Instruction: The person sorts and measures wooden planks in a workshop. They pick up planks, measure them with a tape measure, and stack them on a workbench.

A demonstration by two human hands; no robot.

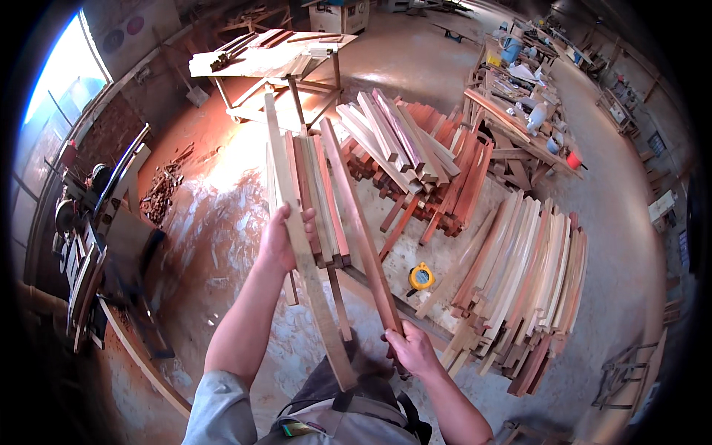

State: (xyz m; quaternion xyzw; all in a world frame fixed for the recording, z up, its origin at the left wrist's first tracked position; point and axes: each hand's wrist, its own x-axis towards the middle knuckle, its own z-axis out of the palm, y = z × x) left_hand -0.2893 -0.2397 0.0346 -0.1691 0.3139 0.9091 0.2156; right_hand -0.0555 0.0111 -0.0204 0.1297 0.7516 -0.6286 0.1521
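Workshop floor (200,256); two hands (277,241) (414,350), one plank (320,311) each; one tape measure (421,277).

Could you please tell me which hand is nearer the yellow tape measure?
Right: the right hand is below the tape measure in the picture; the left hand is farther off, leftward.

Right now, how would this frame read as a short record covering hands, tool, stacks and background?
Left hand: around a pale strip
Right hand: gripping a reddish strip near its lower end
Tool: yellow tape measure, lying left of the nearer stack
Farther stack: mostly reddish, paler pieces on top
Background: table bearing wood pieces
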